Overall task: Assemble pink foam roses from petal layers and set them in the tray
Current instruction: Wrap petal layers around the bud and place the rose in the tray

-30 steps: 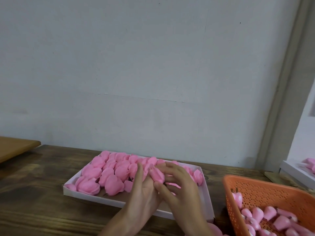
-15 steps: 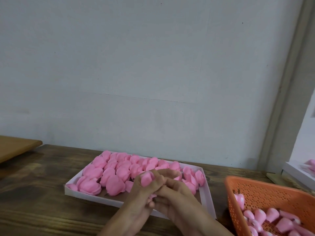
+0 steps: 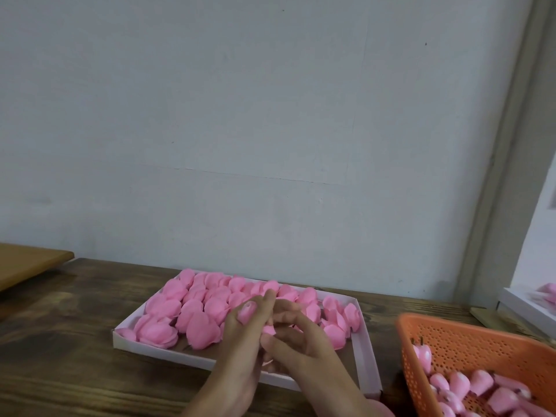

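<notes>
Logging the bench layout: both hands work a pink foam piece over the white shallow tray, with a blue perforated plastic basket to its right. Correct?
No: the head view shows the perforated plastic basket is orange, not blue. Otherwise right: left hand and right hand work a pink foam piece over the white shallow tray, basket to its right.

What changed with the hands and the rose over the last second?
The left hand, fingers straight a second ago, has curled round the foam rose. The right hand drew back toward the person and now wraps the rose's lower part. The tray and orange basket stayed put.
</notes>
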The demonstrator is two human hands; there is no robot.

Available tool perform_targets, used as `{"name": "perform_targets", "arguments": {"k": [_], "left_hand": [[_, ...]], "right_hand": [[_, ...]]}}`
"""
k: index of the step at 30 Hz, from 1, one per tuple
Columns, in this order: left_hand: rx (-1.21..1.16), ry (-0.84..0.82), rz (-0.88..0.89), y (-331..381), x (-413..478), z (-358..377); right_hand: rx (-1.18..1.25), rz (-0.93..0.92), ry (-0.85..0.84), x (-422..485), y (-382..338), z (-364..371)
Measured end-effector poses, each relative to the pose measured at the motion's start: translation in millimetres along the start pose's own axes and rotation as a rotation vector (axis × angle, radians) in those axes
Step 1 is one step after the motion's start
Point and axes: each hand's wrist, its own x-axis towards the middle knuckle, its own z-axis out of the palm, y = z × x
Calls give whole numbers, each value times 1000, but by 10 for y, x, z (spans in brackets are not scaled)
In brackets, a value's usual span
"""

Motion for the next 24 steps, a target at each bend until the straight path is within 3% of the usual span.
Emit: {"name": "perform_targets", "arguments": {"k": [5,10,14,18,24], "left_hand": [[33,-126,-12,34,-30,11],[-51,-199,23,47,-29,-69],[-35,-256,46,34,-23,-120],[-61,-185,-40,34,-25,-75],[-46,-42,-43,4,20,-78]], "right_hand": [[14,-29,-27,20,-8,44],[315,165,-42,48,-10,119],[250,269,-18,19,-18,136],[55,146,21,-42,0,109],[-7,5,-4,-48,14,101]]}}
